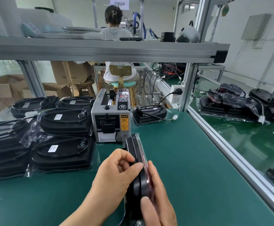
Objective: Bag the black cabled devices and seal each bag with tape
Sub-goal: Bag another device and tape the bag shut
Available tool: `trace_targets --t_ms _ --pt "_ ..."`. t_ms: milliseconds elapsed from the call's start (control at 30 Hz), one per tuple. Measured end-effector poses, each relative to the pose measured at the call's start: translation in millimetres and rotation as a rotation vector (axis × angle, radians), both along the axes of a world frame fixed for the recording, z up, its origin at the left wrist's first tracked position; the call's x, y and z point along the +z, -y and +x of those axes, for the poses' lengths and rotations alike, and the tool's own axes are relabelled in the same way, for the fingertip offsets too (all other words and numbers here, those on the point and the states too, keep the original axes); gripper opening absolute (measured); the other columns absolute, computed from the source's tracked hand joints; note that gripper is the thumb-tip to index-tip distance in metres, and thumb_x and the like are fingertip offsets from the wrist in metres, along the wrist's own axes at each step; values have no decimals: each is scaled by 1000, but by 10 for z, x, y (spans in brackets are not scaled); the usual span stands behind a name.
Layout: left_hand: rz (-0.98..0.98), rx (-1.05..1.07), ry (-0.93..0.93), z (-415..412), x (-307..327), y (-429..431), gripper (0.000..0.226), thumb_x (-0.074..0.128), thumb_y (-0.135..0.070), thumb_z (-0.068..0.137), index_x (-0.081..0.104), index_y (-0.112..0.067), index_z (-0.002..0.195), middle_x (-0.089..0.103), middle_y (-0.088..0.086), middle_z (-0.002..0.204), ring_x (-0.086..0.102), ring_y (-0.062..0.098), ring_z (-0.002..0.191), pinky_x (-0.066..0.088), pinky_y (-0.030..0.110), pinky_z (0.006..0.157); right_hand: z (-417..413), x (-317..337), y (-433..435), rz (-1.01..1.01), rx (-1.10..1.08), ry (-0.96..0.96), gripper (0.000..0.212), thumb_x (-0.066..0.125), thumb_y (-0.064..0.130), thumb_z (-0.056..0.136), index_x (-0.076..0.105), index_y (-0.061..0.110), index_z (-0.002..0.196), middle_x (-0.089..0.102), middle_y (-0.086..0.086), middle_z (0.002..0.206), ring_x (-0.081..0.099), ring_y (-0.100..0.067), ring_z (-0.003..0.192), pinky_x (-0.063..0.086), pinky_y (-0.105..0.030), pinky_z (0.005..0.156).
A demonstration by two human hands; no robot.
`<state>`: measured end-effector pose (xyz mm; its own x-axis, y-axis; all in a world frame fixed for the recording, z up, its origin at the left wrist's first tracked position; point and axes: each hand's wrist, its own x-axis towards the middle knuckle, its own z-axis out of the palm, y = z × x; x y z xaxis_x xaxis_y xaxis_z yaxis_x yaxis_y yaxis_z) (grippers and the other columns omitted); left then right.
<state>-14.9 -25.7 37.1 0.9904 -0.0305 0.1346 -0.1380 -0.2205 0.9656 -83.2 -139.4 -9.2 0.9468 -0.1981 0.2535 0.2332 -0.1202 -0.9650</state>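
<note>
Black device (133, 147), bagged, stood on edge before the tape dispenser (110, 118), left hand (116, 175) and right hand (159, 199) both gripping it; bagged pile (63, 154) lay left of the dispenser, taping seemingly not yet done.

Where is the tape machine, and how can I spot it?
Look at the green table mat, towards its far edge, below the silver metal shelf. There, between the piles of bagged black oval devices and one lone black device, stands a grey box machine. Its neighbours are all black; it alone is grey with a yellow caution sticker.
</note>
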Motion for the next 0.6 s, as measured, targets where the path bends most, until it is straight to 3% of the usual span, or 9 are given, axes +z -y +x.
trace_targets --t_ms 67,100,133,167,233,300,400,500,600 --pt "-17 -4 -24 -7 -4 -52 16 80 -25 78 65 -23 84 55 -14 64 49 4 61 50 27 64 50 175 45 85 34 -111 53 56 54 75 57 43 128 57 31 134 49 6 131 38 -19 109" --pt "-26 -7 -32 -5 -2 -68 18 80 -25 78 65 -21 85 55 -13 64 50 4 62 50 26 64 106 213 88 103 7 -197 112 37 92 18 59 52 119 58 42 124 51 10 125 38 -16 104" --pt "-32 -12 -34 -5 1 -79 19 81 -25 77 65 -19 86 55 -14 64 49 4 62 49 23 63 197 242 167 117 48 -229 83 27 0 65 58 57 117 56 50 115 49 15 121 36 -12 97" --pt "-33 -16 -34 0 4 -79 21 81 -25 76 64 -18 87 54 -14 63 49 3 61 48 21 63 295 360 198 139 50 -254 40 57 60 84 55 56 124 53 51 116 46 17 121 33 -9 94" --pt "-29 -22 -36 11 8 -64 22 81 -25 76 63 -16 86 53 -17 61 48 0 59 47 17 60 551 509 265 132 130 -312 59 59 52 91 43 39 147 46 34 142 42 8 132 33 -16 103" --pt "-30 -40 -51 20 9 -56 20 81 -23 77 63 -17 83 53 -17 59 47 0 57 46 16 58 754 564 252 147 185 -403 66 62 41 93 36 23 152 44 11 150 46 -7 133 38 -32 112" --pt "-52 -119 -97 66 30 -133 17 82 -24 78 65 -23 75 56 -11 63 50 4 60 46 17 59 935 539 141 263 339 -471 26 60 21 96 60 12 120 65 -9 108 64 -21 96 55 -38 88" --pt "-187 -40 -167 292 37 -253 14 75 -26 81 70 -24 68 57 -5 61 48 6 53 42 16 52 969 462 106 264 297 -461 13 57 16 97 68 19 102 72 -8 92 68 -19 83 56 -36 76" --pt "-428 242 -260 753 25 -358 13 72 -18 87 72 -16 74 60 -3 63 48 5 47 45 19 49 969 420 126 242 264 -455 16 59 28 94 70 33 104 76 -2 106 71 -22 102 55 -46 95"
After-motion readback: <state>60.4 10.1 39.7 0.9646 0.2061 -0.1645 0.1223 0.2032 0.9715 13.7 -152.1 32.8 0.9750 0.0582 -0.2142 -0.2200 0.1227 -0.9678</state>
